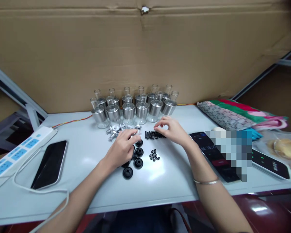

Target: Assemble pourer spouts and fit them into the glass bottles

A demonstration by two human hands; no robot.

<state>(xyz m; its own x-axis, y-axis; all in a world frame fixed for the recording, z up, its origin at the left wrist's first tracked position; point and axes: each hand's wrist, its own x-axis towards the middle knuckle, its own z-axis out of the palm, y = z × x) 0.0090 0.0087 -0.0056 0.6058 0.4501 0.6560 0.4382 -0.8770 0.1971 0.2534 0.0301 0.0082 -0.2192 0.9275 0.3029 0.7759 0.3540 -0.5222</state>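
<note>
My left hand [122,145] is closed, pinching a small upright silvery part [138,130] with a black band between thumb and fingers. Under and beside that hand lie several round black stepped caps [128,173], some partly hidden by it. My right hand [172,130] has thumb and index finger pinched together over a cluster of small black pieces [149,135]; whatever is between the fingertips is too small to make out. Several tiny black rings [154,155] lie between the hands. Beyond my left hand is a pile of silvery metal fittings [113,132].
Two rows of glass bottles with metal sleeves [142,110] stand along the cardboard wall [135,55]. A power strip [19,153] and a dark phone [50,164] lie left. Another phone [208,152], folded fabric [242,115] and a bagged food item [287,148] lie right.
</note>
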